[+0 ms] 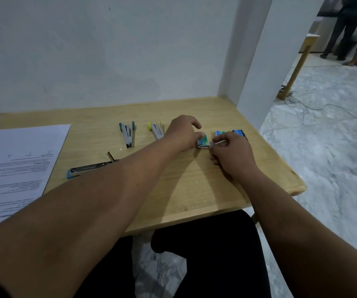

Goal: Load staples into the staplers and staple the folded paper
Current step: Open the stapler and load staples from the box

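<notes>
I see the table [194, 190] butted against the wall at twelve o'clock. On it, the paper [16, 166] lies at nine o'clock. Right of it an opened stapler [91, 168] lies flat — two more staplers [127, 134] [156, 131] sit behind it, side by side toward twelve. At about two o'clock three staple boxes [203, 143] [219, 133] [239, 133] form a row, with my left hand [183, 132] on the leftmost box and my right hand [231, 153] just beside it, in front of the other two.
</notes>
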